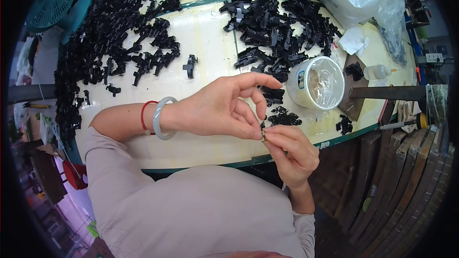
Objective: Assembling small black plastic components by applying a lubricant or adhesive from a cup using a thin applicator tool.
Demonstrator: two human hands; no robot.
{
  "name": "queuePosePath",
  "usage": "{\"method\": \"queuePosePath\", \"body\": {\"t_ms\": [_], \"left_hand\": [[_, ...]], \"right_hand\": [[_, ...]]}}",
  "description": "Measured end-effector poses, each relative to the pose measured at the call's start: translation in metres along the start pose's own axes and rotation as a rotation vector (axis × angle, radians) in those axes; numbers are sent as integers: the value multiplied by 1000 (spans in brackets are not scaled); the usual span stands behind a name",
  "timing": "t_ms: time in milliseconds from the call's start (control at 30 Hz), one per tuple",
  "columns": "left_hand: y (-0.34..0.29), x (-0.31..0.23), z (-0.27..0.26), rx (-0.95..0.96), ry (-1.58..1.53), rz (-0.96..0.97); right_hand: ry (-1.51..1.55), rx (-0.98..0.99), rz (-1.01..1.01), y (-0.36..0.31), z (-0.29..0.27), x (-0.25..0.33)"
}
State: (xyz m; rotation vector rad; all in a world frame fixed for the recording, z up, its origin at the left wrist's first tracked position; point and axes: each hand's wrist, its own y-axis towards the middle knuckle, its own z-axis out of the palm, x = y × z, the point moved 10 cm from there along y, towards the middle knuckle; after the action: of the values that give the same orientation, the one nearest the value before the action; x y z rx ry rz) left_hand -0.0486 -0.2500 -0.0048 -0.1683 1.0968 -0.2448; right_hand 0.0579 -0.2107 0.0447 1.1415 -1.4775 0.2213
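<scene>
My left hand (pixel 220 107) reaches in across the table, a pale bangle (pixel 165 118) and a red string bracelet on its wrist. Its thumb and a finger pinch a tiny part (pixel 263 135), dark with a slight metallic glint, too small to name. From the lower right, my right hand (pixel 292 155) meets it, thumb and fingertips pressed on the same part. Just beyond the fingertips lies a small heap of thin black pieces (pixel 285 116). A single black plastic part (pixel 190 66) lies apart, beyond my left wrist.
Black plastic parts cover the table's left side (pixel 103 38) and form another pile (pixel 277 28) at far centre-right. A white tub (pixel 293 93) lined with clear plastic stands right of my hands, near a squeeze bottle (pixel 377 72). A metal bar (pixel 389 92) juts in from the right.
</scene>
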Motion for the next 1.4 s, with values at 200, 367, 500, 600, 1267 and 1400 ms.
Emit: {"method": "queuePosePath", "body": {"t_ms": [200,367,500,600,1267,1400], "left_hand": [[-6,6,7,74,105,-164],[-7,8,7,97,93,-186],[-4,-12,-5,47,191,-134],[-10,-75,-36,-255,983,392],[-7,-37,-23,-357,1296,466],[-6,-36,-32,-391,1111,371]], "right_hand": [[9,122,-14,-4,12,8],[-65,131,-96,-7,14,20],[-120,98,-89,-3,-2,17],[-454,-159,-119,1,-47,22],[-1020,318,-355,72,-35,8],[-889,217,-268,77,-53,5]]}}
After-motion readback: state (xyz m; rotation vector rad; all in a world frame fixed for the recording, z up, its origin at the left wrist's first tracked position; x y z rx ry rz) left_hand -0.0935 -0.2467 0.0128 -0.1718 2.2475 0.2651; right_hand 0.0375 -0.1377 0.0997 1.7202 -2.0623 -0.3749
